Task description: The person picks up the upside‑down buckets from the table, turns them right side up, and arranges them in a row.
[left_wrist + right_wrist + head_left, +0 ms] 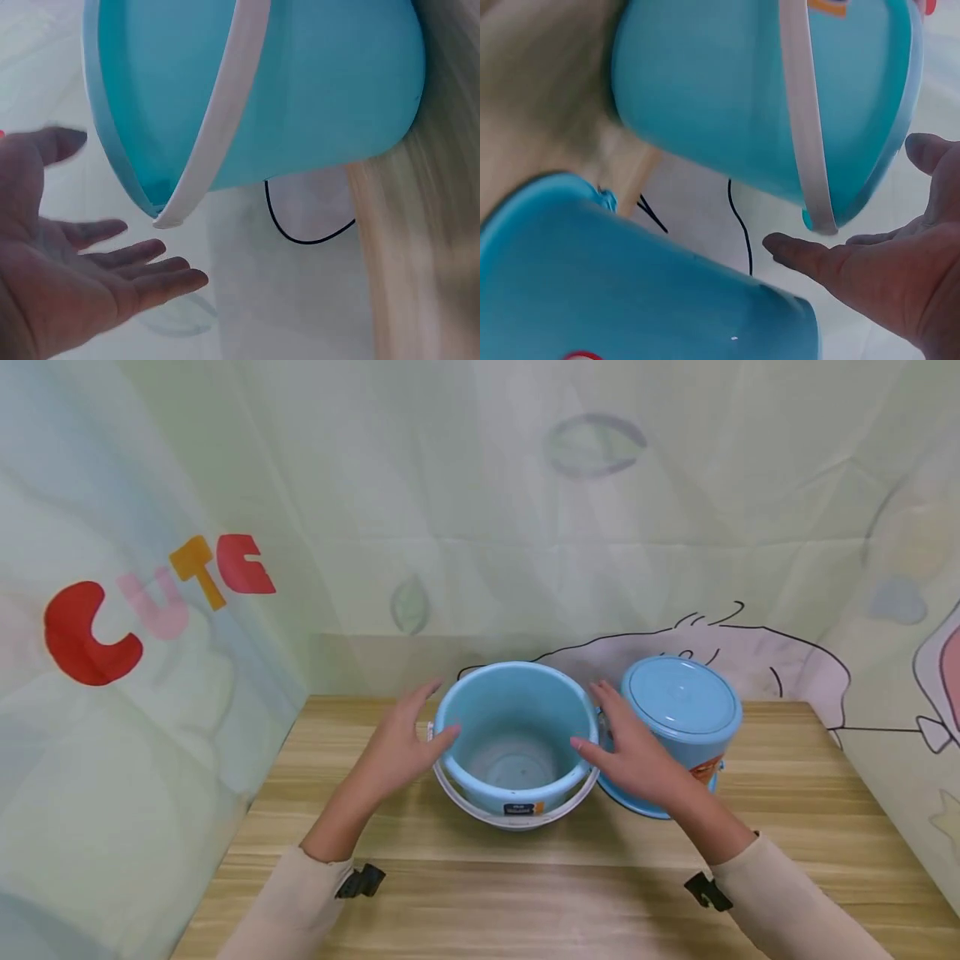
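A light blue bucket (pixel 517 727) stands upright on the wooden table, its inside bare down to the base. Its white handle (pixel 517 821) hangs down across the front, over a small dark and orange label. At the bucket's left side is my left hand (pixel 405 747), fingers spread and thumb near the rim; the left wrist view shows a gap between hand and bucket. My right hand (pixel 630 747) is held at the opposite side, fingers extended and thumb by the rim. In the right wrist view its fingertips (pixel 787 249) are just off the handle's end.
Close on the right, a second blue bucket (pixel 681 697) stands upside down, base up, with an orange-red label on its side. The wooden table (pixel 465 902) reaches back to a printed cloth backdrop (pixel 480 527). More printed cloth with CUTE lettering hangs at the left.
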`<state>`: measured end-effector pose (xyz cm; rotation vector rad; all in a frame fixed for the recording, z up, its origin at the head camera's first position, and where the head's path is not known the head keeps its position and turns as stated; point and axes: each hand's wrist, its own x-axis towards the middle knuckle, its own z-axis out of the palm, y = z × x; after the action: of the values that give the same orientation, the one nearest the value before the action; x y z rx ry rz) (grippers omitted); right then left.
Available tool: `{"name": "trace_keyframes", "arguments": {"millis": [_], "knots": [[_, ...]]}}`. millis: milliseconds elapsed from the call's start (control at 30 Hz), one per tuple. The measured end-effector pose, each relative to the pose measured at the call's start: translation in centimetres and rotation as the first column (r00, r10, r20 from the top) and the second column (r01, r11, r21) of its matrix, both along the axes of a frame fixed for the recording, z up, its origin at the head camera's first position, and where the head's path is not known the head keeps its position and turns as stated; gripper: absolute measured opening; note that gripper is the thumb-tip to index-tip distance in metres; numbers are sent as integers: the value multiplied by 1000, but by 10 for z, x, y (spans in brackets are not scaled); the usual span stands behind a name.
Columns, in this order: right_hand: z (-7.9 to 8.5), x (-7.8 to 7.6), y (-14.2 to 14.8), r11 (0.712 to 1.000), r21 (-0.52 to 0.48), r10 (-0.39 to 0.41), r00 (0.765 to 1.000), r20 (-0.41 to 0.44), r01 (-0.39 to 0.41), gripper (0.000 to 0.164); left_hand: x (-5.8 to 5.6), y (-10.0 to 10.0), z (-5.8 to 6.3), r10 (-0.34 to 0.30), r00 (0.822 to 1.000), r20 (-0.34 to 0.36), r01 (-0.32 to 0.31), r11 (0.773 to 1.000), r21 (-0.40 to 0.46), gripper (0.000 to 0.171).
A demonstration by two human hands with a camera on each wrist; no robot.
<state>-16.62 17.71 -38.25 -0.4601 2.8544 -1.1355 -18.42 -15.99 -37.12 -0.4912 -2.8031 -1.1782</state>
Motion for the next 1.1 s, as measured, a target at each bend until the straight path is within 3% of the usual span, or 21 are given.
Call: {"name": "trace_keyframes", "arguments": {"millis": [100,233,333,433,767,1100], "knots": [[-5,11,-3,1000,-13,-16,1000,6,16,90,8,-2,-6,-17,998,55,15,999,31,87],[-9,25,-5,998,-58,-27,999,47,30,89,16,-4,-14,-68,991,117,50,987,153,93],[-9,30,-7,993,-118,-13,998,61,20,86,20,-4,-18,-81,988,132,51,975,218,91],[-8,33,-9,986,-165,4,999,38,2,81,20,-3,-20,-68,990,125,39,974,223,89],[-9,23,-8,986,-163,25,1000,17,-22,80,15,-2,-21,-59,992,112,31,972,234,90],[-8,5,-9,992,-129,-2,999,44,7,82,1,-2,-20,-32,994,106,8,977,215,91]]}}
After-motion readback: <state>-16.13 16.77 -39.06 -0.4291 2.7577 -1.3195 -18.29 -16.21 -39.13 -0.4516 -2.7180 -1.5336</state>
